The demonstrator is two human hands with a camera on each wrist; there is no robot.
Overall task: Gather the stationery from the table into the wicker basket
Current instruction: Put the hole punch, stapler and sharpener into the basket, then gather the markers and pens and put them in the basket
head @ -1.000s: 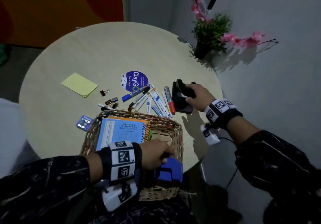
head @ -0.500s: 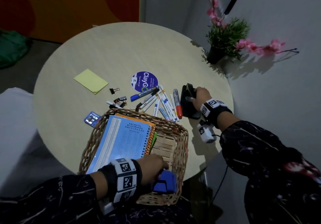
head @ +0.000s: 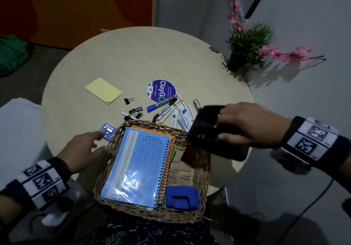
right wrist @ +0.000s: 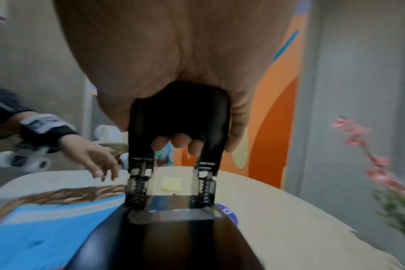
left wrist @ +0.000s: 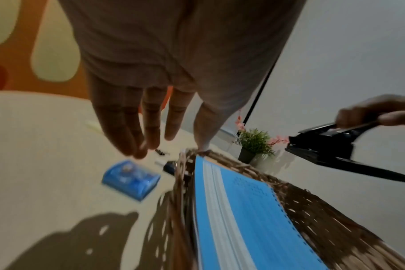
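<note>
a: item one, the desk [head: 133, 54]: round, pale. status?

b: still carries most of the stationery. a fan of markers [head: 174, 111], a yellow sticky pad [head: 103, 90], loose binder clips [head: 135, 110] and a small blue case [head: 106, 131] just beside the basket's far left corner.

a: item two, wicker basket [head: 201, 212]?

b: at the near edge of the desk. holds a blue spiral notebook [head: 136, 166] over an orange one, and a blue hole punch [head: 182, 197] in the near right corner. by my judgement the job is well under half done, counting pieces.

a: item three, black hole punch [head: 212, 136]?

b: off the desk, in the air over the basket's far right corner. likely next in.

a: right hand [head: 250, 125]?

b: fingers [right wrist: 180, 140] curled round the punch's lever, thumb under; a firm hold.

a: left hand [head: 83, 149]?

b: fingers [left wrist: 150, 126] loosely straight and spread a little, holding nothing, tips hanging just over the small blue case. whether they touch it, cannot tell.
</note>
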